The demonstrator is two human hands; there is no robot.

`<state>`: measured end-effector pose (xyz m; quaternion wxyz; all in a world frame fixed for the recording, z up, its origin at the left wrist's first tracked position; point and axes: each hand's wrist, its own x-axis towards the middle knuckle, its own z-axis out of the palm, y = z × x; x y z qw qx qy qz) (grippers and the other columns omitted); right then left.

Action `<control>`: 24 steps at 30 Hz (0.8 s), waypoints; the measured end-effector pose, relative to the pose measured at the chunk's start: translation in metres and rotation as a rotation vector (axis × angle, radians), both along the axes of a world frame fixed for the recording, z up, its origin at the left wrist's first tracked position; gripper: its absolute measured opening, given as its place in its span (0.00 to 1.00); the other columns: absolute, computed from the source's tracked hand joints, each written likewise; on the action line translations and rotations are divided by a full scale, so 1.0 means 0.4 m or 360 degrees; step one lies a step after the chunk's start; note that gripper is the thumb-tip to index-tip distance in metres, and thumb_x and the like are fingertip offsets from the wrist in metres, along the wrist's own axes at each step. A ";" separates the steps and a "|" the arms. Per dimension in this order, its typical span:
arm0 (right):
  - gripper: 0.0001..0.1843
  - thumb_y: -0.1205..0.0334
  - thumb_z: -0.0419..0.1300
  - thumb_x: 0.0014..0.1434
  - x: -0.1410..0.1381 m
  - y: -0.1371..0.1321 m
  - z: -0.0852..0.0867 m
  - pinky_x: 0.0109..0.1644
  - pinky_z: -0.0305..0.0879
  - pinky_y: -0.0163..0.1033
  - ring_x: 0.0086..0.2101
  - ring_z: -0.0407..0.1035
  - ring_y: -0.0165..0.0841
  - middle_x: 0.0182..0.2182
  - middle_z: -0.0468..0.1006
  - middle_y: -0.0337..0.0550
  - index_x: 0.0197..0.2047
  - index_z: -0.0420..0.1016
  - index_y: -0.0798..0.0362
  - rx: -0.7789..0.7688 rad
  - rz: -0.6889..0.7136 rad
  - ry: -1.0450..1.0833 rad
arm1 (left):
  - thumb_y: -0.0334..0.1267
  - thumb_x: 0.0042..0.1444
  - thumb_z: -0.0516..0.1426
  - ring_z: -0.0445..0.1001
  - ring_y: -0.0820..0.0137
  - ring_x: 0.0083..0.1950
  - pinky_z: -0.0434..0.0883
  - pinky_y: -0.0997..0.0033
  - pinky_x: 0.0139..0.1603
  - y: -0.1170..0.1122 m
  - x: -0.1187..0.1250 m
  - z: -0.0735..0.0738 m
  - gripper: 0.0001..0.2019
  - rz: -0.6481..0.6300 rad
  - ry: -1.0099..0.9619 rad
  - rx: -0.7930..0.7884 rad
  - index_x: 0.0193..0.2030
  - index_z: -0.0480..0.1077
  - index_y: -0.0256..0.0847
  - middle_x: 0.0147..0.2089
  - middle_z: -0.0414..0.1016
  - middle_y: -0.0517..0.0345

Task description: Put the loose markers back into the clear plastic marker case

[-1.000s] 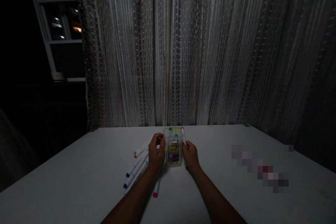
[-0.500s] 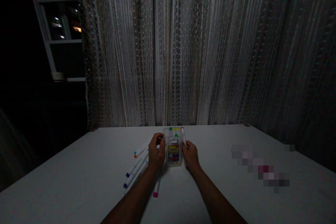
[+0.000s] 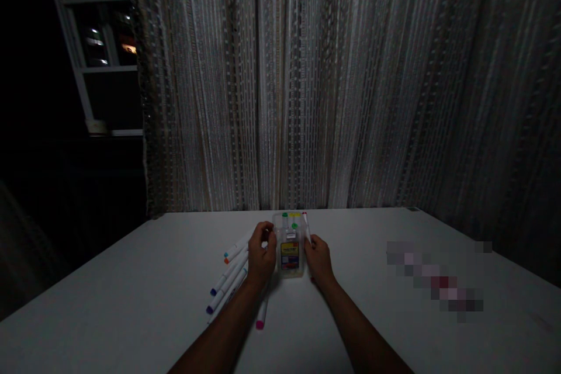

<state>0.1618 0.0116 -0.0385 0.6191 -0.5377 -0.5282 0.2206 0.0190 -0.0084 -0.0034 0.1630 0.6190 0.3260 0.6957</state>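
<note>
A clear plastic marker box (image 3: 290,257) with a yellow label stands upright on the white table (image 3: 131,280). Green and yellow capped markers (image 3: 290,217) stick up out of it. My left hand (image 3: 261,258) is curled against the box's left side, gripping it. My right hand (image 3: 318,259) is on the right side of the box, its fingers closed round a white marker with a red cap (image 3: 305,227) that stands upright beside the box's rim.
Several loose markers (image 3: 225,286) lie fanned out on the table left of my left hand, and a pink-capped one (image 3: 260,320) lies under my left wrist. A blurred patch (image 3: 438,283) sits on the right. A pale curtain (image 3: 307,82) hangs behind the table.
</note>
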 end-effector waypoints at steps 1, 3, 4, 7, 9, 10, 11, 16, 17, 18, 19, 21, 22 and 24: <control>0.15 0.50 0.51 0.48 0.000 0.000 0.000 0.22 0.48 0.32 0.20 0.53 0.27 0.15 0.57 0.32 0.18 0.58 0.52 -0.0001 -0.0001 -0.0002 | 0.39 0.54 0.51 0.67 0.71 0.33 0.66 0.73 0.34 0.001 0.000 -0.001 0.07 0.0000 0.0002 0.0000 0.37 0.64 0.39 0.31 0.67 0.58; 0.15 0.50 0.51 0.47 -0.001 -0.001 0.001 0.22 0.47 0.32 0.20 0.53 0.27 0.15 0.57 0.32 0.18 0.58 0.51 -0.0012 -0.0002 0.0001 | 0.39 0.55 0.51 0.67 0.71 0.33 0.66 0.73 0.34 0.001 0.001 -0.001 0.07 -0.0001 -0.0007 -0.0005 0.37 0.64 0.39 0.31 0.66 0.58; 0.15 0.50 0.50 0.48 -0.001 -0.001 0.001 0.22 0.47 0.32 0.20 0.53 0.27 0.15 0.56 0.32 0.18 0.57 0.51 -0.0020 0.0001 0.0005 | 0.39 0.55 0.50 0.67 0.71 0.33 0.66 0.73 0.34 0.001 0.001 -0.002 0.07 -0.0006 -0.0010 -0.0009 0.36 0.63 0.39 0.31 0.66 0.58; 0.15 0.50 0.50 0.47 -0.001 -0.001 0.001 0.22 0.47 0.32 0.20 0.53 0.27 0.15 0.57 0.32 0.19 0.57 0.51 -0.0031 0.0012 0.0009 | 0.40 0.55 0.50 0.67 0.71 0.33 0.66 0.73 0.34 0.000 0.002 -0.001 0.07 -0.0020 -0.0014 -0.0025 0.37 0.63 0.39 0.31 0.66 0.58; 0.15 0.50 0.50 0.48 -0.001 -0.001 0.001 0.22 0.47 0.32 0.20 0.54 0.27 0.15 0.57 0.32 0.19 0.57 0.51 -0.0015 0.0010 0.0003 | 0.41 0.55 0.51 0.68 0.71 0.33 0.66 0.72 0.35 -0.002 0.001 0.000 0.08 -0.0018 -0.0022 -0.0036 0.37 0.64 0.39 0.32 0.67 0.58; 0.15 0.50 0.50 0.48 0.000 -0.001 0.001 0.22 0.47 0.32 0.20 0.54 0.27 0.15 0.58 0.32 0.18 0.58 0.52 -0.0005 0.0003 -0.0004 | 0.41 0.55 0.51 0.68 0.70 0.33 0.66 0.72 0.35 -0.003 0.001 0.000 0.08 -0.0020 -0.0026 -0.0041 0.37 0.64 0.39 0.32 0.67 0.58; 0.15 0.50 0.50 0.48 0.000 -0.002 0.002 0.22 0.48 0.32 0.20 0.54 0.27 0.15 0.58 0.33 0.18 0.58 0.52 0.0006 -0.0008 -0.0012 | 0.42 0.54 0.51 0.68 0.70 0.34 0.66 0.72 0.35 -0.003 0.001 0.001 0.09 -0.0023 -0.0030 -0.0046 0.37 0.64 0.39 0.32 0.67 0.58; 0.15 0.50 0.50 0.48 0.001 -0.001 0.001 0.22 0.48 0.32 0.20 0.55 0.27 0.15 0.59 0.33 0.18 0.59 0.52 0.0018 -0.0018 -0.0015 | 0.43 0.54 0.51 0.68 0.71 0.33 0.66 0.73 0.35 -0.008 0.001 0.005 0.10 -0.0043 -0.0040 -0.0080 0.37 0.64 0.39 0.32 0.68 0.57; 0.15 0.50 0.50 0.48 0.001 -0.001 0.001 0.22 0.47 0.32 0.20 0.55 0.27 0.15 0.59 0.33 0.19 0.58 0.52 0.0010 -0.0009 -0.0006 | 0.43 0.54 0.51 0.68 0.71 0.33 0.66 0.73 0.35 -0.008 0.001 0.005 0.10 -0.0042 -0.0044 -0.0082 0.37 0.64 0.39 0.32 0.68 0.58; 0.15 0.50 0.50 0.48 0.001 -0.001 0.001 0.22 0.47 0.32 0.20 0.54 0.27 0.15 0.58 0.33 0.18 0.58 0.51 -0.0001 -0.0007 -0.0003 | 0.43 0.54 0.50 0.68 0.71 0.32 0.66 0.73 0.34 -0.009 0.001 0.005 0.11 -0.0044 -0.0045 -0.0083 0.37 0.64 0.39 0.32 0.68 0.58; 0.15 0.50 0.50 0.48 0.001 -0.001 0.000 0.22 0.47 0.32 0.20 0.54 0.27 0.15 0.58 0.32 0.18 0.58 0.51 -0.0011 -0.0007 -0.0003 | 0.43 0.54 0.50 0.68 0.71 0.32 0.66 0.73 0.34 -0.008 0.001 0.004 0.11 -0.0043 -0.0048 -0.0085 0.37 0.64 0.39 0.32 0.68 0.58; 0.15 0.50 0.50 0.47 0.001 0.000 0.000 0.22 0.47 0.32 0.20 0.54 0.27 0.15 0.58 0.32 0.18 0.57 0.51 -0.0023 -0.0009 -0.0011 | 0.43 0.54 0.51 0.68 0.70 0.33 0.66 0.72 0.35 -0.007 0.002 0.001 0.11 -0.0041 -0.0049 -0.0092 0.38 0.64 0.39 0.33 0.68 0.57; 0.16 0.50 0.50 0.47 0.001 0.000 -0.001 0.22 0.47 0.32 0.20 0.54 0.28 0.15 0.58 0.33 0.18 0.57 0.51 -0.0026 -0.0008 -0.0012 | 0.43 0.54 0.51 0.69 0.70 0.34 0.67 0.72 0.35 -0.005 0.002 -0.001 0.11 -0.0037 -0.0046 -0.0098 0.38 0.64 0.39 0.33 0.68 0.57; 0.16 0.49 0.50 0.47 0.000 0.000 -0.001 0.23 0.48 0.32 0.20 0.55 0.28 0.16 0.58 0.33 0.18 0.57 0.51 -0.0033 -0.0002 -0.0003 | 0.43 0.54 0.52 0.69 0.70 0.35 0.67 0.72 0.36 -0.002 0.002 -0.005 0.11 -0.0025 -0.0039 -0.0104 0.39 0.64 0.38 0.34 0.68 0.56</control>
